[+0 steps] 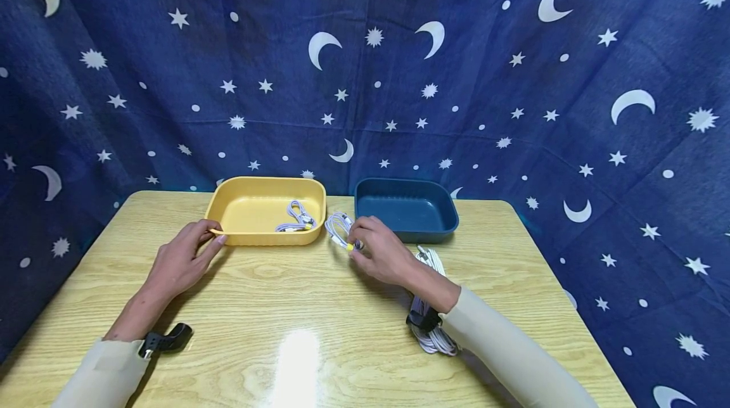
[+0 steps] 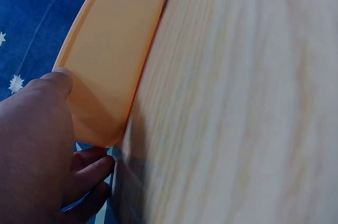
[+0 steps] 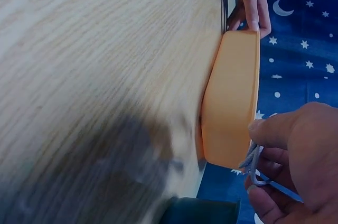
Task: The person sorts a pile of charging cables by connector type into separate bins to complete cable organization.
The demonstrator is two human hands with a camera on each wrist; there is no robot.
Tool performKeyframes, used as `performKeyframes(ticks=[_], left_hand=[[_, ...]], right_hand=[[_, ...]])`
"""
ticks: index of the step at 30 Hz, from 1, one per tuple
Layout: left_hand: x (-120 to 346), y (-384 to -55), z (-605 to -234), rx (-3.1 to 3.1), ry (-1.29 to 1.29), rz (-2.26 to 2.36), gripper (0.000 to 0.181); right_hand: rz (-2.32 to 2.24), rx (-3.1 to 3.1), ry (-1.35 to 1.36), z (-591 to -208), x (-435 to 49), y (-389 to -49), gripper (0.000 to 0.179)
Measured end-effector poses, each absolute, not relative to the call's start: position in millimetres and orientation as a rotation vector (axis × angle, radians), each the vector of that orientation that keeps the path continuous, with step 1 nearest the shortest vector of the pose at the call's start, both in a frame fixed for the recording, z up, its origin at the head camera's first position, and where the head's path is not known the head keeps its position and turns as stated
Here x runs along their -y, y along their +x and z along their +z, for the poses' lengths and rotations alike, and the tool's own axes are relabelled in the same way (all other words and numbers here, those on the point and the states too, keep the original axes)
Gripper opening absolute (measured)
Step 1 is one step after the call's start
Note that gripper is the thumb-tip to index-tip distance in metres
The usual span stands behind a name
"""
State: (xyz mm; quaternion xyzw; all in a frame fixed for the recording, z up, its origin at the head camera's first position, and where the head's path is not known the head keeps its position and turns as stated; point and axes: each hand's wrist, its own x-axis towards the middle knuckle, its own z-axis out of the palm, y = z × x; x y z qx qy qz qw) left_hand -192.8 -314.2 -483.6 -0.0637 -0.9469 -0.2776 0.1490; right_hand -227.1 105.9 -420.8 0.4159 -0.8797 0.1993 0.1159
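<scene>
My left hand point(image 1: 181, 259) pinches the near left corner of the yellow bin point(image 1: 268, 239), thumb at its rim and the other fingers round the side in the left wrist view. Inside that bin, at the right end, lies a coiled pale cable point(image 1: 296, 221) with a yellow tag. Between the two bins my right hand point(image 1: 383, 249) holds another coiled pale cable point(image 1: 338, 227), also yellow-tagged, above the table. Its loop point(image 3: 253, 163) shows between thumb and fingers in the right wrist view. The dark blue bin point(image 1: 406, 205) stands just behind the right hand, nothing seen in it.
A bundle of white cables point(image 1: 436, 338) lies on the wooden table point(image 1: 239, 313) beneath the right forearm, partly hidden by it. Black bands point(image 1: 168, 339) sit at both wrists. A blue curtain point(image 1: 365, 78) with moons and stars hangs behind the table.
</scene>
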Motion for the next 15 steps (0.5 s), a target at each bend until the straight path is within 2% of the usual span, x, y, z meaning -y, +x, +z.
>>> performKeyframes(ticks=[15], left_hand=[[314,-193,-483,2.73,-0.173,-0.801,0.035]], right_hand=[[0.646,2.556,1.193,-423,-90,-243,0.011]])
